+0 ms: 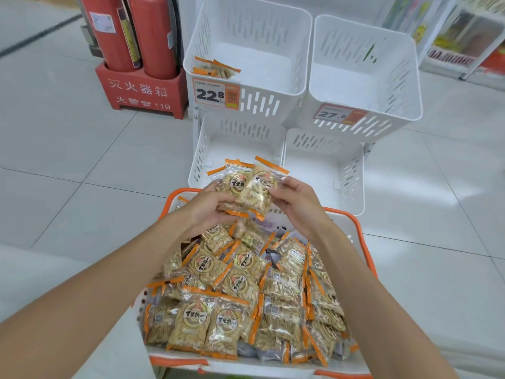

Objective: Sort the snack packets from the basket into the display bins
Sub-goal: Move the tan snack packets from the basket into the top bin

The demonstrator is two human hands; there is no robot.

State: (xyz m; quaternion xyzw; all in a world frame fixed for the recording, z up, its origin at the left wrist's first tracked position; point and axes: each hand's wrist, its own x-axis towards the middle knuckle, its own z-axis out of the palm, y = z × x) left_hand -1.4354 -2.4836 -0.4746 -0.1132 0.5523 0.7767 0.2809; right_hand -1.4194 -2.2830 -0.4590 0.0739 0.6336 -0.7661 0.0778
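Both hands hold a small bunch of orange-edged snack packets [252, 187] above the far end of the basket [358, 222]. My left hand [210, 207] grips the bunch from the left and below. My right hand [293, 198] pinches the front packet from the right. The orange-rimmed white basket is heaped with several more of the same packets [237, 291]. Behind it stand white display bins: the upper left bin [273, 86] holds a few packets [216, 68] in its near left corner. The upper right bin [404, 86] and the two lower bins [199, 157] look empty.
Price tags reading 22.8 [217, 95] and 27.6 [338, 114] hang on the upper bins. A red fire extinguisher box [142, 91] with two extinguishers stands left of the bins. Stocked shelving [464, 42] is at the far right. The floor is grey tile.
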